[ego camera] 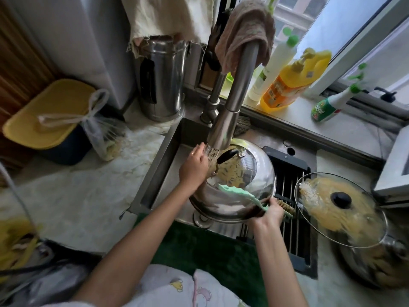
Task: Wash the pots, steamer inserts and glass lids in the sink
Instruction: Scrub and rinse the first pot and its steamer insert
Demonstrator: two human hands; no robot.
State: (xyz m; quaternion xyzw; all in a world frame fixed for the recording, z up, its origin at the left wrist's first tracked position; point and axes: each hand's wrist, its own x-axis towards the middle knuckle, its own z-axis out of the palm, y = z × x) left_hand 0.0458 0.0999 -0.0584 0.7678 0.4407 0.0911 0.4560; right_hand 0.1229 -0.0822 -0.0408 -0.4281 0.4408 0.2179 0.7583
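A large steel pot lies tilted in the sink, with a glass lid and its black knob facing me. Water from the faucet runs onto the lid's left edge. There my left hand grips the pot's rim, fingers in the stream. My right hand grips a scrub brush with a green handle at the pot's near right side; its brown bristles stick out to the right. A second glass lid, smeared yellow, sits on another pot on the right counter.
A black drain rack covers the sink's right part. A steel kettle stands behind the sink, a yellow-lidded bin and a tied plastic bag to the left. Detergent bottles line the window sill. A cloth hangs on the faucet.
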